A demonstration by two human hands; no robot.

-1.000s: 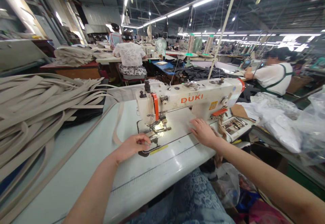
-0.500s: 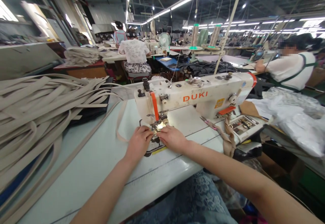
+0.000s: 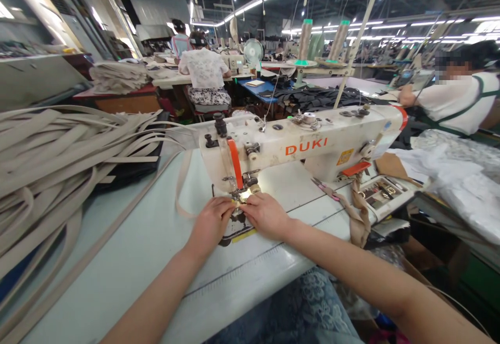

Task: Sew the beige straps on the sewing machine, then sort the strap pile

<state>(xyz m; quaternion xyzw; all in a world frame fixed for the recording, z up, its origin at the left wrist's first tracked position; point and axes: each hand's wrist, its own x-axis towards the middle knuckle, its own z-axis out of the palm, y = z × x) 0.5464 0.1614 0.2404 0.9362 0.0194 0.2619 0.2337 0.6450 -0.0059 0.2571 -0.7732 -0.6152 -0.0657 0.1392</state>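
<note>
Both hands up at the needle end of the sewing machine (image 3: 312,149), lettered DUKI. Left hand (image 3: 211,223): thumb and fingers pinched on a pale strip (image 3: 238,205). Right hand (image 3: 269,218): fingertips closed on the same strip from the other side, nearly meeting the left. Strip sits right by the presser foot, under the lamp glow; my fingers hide most of it, so can't tell how far under the foot it is. One strap (image 3: 182,188) loops on the bench (image 3: 152,240) just beyond my left hand.

Containers: parts tray (image 3: 390,207) is on the right end of the bench, next to the machine base. Divided into compartments; gold-coloured metal pieces (image 3: 387,193) plus darker bits in it, too small to identify. Tan cloth strip (image 3: 360,216) hangs off the bench edge beside the tray; scissors (image 3: 326,189) with pink on the handles lie open between that and my right hand. Clear plastic bags (image 3: 449,143) far right, white material (image 3: 449,182) in or under them, can't tell which. Another clear bag (image 3: 390,254) down below the bench, contents unclear.

Big beige strap pile (image 3: 66,162) at left, partly on black material (image 3: 144,169).
</note>
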